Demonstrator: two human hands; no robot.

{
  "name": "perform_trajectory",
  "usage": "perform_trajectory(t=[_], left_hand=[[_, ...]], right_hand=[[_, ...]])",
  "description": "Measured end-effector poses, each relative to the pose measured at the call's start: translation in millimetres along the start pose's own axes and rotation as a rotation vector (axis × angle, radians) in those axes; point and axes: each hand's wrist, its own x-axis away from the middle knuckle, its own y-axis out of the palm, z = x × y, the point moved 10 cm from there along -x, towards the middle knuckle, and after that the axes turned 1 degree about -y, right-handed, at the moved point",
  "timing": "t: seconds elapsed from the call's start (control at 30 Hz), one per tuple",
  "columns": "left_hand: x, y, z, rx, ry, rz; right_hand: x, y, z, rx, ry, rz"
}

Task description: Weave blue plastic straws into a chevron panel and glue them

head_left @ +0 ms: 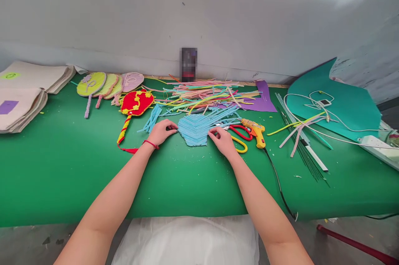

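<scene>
- Here, far to the left, two piles of cream cloth bags lie on the green table cover.
- Next come four round flat fans of fuzzy sticks, yellow-green and pink, lying partly over each other. One red and yellow fuzzy fan lies just beside them.
- The left hand has one red string band on its wrist. Its fingers are bent and the tips touch the left edge of the light blue mat of fuzzy sticks. I cannot tell if they nip the edge or only press on it.
- The mat is one piece, shaped a bit like a heart. It lies flat in the middle of the cover, between the two hands, with loose ends poking out at its top right.
- Behind it sits one big heap of loose fuzzy sticks in many colours, too many to count.
- The right hand rests bent fingers on the mat's lower right edge. I cannot tell if it grips.
- I think both hands are steadying the mat by its sides. Any move of it calls for a soft, even touch, because the sticks look as if they could slip apart.
- Just beside the right hand lie one pair of scissors with red and yellow loops and one yellow glue gun.
- Farther right are one purple sheet, one bundle of thin green wires, one teal sheet and one white power strip.
</scene>
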Motion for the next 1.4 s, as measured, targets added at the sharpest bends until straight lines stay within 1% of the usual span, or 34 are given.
perform_trajectory(t=[0.9,1.07,1.3,1.37,1.4], left_hand=[[0.5,1.4,0.9,-0.037,-0.001,0.012],[0.4,-0.8,2.7,-0.058,-0.015,0.039],[1.4,1.3,7.8,-0.067,-0.005,0.039],[2.1,-0.1,7.8,-0.076,-0.025,0.061],[2.8,-2.8,8.1,-0.076,-0.041,0.090]], right_hand=[[-0.2,0.4,1.9,-0.005,-0.006,-0.005],[0.0,-0.7,1.1,-0.012,-0.003,0.010],[0.5,0.8,-1.5,0.004,0.001,-0.005],[0.6,-1.6,-2.1,-0.009,0.004,0.010],[0.7,-3.6,-2.1,-0.020,0.004,0.021]])
